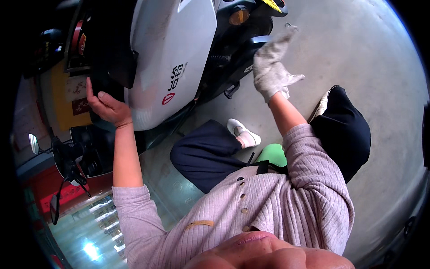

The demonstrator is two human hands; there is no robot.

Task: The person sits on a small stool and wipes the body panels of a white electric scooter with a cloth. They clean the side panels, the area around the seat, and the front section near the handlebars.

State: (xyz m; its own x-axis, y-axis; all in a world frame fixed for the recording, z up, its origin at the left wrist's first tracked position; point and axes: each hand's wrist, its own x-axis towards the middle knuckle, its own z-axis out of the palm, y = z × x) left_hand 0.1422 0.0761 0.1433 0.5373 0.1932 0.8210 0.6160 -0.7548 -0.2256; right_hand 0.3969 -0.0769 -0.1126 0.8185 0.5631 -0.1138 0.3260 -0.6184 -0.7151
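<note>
My left hand is bare, its fingers stretched up beside the black seat of a white scooter. I see nothing in it, and the seat's dark shape makes it hard to tell whether it touches. Over the floor right of the scooter, my right hand wears a pale grey work glove, fingers extended and thumb apart. A small dark curved bit shows at the glove's fingertip, too small to name. Between my hands is the scooter's white side panel, with an orange reflector at its far end.
Below me is a green stool, between my bent legs. A second, dark scooter with mirrors stands at the left, near a red mat or panel. Grey concrete floor stretches along the right. Black parts of the white scooter jut out near my glove.
</note>
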